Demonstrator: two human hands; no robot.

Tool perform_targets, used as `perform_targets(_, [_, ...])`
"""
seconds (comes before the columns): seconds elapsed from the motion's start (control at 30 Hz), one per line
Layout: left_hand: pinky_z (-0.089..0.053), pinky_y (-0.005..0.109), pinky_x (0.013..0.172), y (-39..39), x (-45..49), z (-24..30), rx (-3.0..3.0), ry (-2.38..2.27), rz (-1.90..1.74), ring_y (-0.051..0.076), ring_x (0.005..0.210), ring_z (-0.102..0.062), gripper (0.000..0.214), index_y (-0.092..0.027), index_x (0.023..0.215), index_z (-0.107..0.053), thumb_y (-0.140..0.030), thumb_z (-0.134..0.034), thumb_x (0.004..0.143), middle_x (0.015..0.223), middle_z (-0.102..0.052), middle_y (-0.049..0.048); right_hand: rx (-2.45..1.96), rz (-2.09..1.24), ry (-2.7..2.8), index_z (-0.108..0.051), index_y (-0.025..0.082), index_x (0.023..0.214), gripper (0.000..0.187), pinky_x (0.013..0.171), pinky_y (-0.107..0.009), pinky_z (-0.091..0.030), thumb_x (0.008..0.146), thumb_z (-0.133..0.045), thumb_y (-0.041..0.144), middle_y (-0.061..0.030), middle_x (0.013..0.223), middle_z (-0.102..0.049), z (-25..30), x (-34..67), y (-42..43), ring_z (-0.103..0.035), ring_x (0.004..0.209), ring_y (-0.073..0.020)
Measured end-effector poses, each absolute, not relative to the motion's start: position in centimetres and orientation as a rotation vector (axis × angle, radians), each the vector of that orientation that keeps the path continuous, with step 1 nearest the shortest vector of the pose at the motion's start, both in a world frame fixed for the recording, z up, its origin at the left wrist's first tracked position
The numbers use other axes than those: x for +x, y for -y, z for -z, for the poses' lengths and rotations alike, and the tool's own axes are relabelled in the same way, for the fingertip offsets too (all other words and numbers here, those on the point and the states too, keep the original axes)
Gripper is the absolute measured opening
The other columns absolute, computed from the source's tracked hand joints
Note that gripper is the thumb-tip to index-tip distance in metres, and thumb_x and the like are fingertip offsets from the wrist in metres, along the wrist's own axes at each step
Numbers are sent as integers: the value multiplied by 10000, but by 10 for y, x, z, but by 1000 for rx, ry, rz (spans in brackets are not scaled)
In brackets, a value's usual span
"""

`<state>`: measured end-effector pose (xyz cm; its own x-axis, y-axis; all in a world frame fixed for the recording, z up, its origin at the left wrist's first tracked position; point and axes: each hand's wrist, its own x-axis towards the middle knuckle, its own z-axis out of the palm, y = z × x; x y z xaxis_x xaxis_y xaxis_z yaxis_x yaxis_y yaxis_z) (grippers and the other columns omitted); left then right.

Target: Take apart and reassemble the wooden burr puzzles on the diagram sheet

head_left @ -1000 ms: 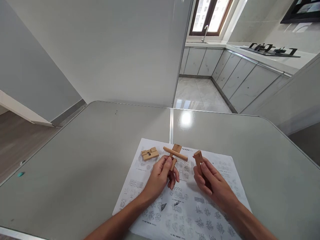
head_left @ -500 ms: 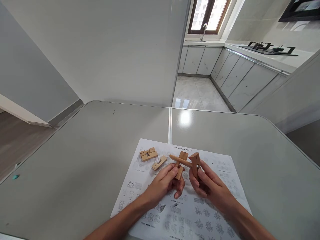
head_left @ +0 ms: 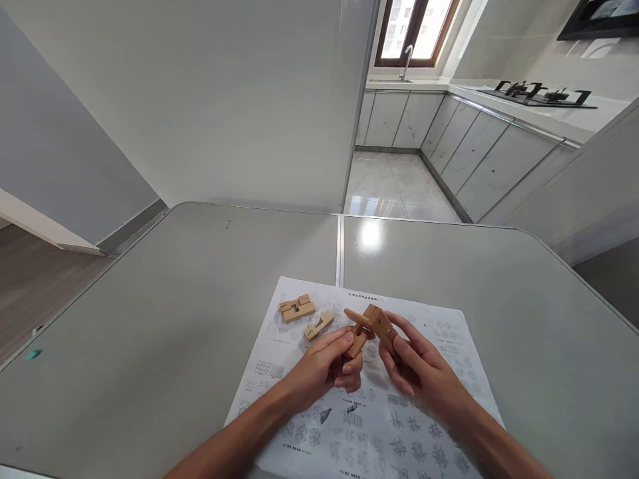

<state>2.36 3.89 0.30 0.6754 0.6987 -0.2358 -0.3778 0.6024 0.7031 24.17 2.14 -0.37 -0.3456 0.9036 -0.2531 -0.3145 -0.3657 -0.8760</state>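
Observation:
My left hand (head_left: pixel 327 362) is closed on a notched wooden puzzle piece (head_left: pixel 356 344), gripped between thumb and fingers. My right hand (head_left: pixel 417 359) pinches another wooden puzzle piece (head_left: pixel 383 327), tilted up, with a wooden rod (head_left: pixel 355 316) jutting from it to the left. The two held pieces meet or overlap above the paper; I cannot tell whether they interlock. To the left lie a joined pair of notched blocks (head_left: pixel 297 309) and a single notched piece (head_left: pixel 318 326), both on the printed sheet (head_left: pixel 434 406).
The sheet of puzzle drawings lies on a grey table (head_left: pixel 150 346) with a metal seam (head_left: pixel 339 249). A small green bit (head_left: pixel 33 354) is near the left edge. Beyond the table are a white partition (head_left: pixel 224 100) and a kitchen counter with a gas hob (head_left: pixel 539 96).
My right hand has turned its piece, so a broad face shows and it sits closer to the left-hand piece. The rod has swung with it. The loose blocks have not moved.

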Motion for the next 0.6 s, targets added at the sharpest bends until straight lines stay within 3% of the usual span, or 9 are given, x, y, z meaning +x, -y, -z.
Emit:
perform_targets(0.13, [-325,258,577,-40,22,-4,644,-521,-678,64,495,-275,312,-143,1111,-612,-445,-582,1037,671,-396,-77,-948,-1783,934,-468,336,1318,403,475,-216,-359,1022,-663,528,20,861,-669,4,242,-22,-500,475,-69])
perform_targets(0.3, [-372,266,599,-37,24,-3,766,-561,-673,75,514,-289,362,-183,946,-535,-531,-575,1038,641,-314,-96,-930,-1768,1129,-498,284,1170,281,514,-223,-385,1068,-583,531,19,843,-659,11,241,-23,-503,508,-72])
perform_targets(0.5, [-367,257,579,-30,27,5,892,-613,-671,85,510,-336,414,-219,1139,-459,-619,-510,1047,657,-312,-111,-988,-1702,1188,-536,249,1185,287,496,-219,-361,1087,-548,518,20,853,-634,17,240,-22,-464,486,-50])
perform_targets(0.6, [-354,246,550,-30,27,6,912,-620,-659,74,497,-330,436,-217,1111,-452,-640,-520,1033,672,-325,-109,-1028,-1667,1205,-553,242,1183,282,494,-222,-361,1090,-544,508,18,853,-628,18,241,-21,-456,481,-49])
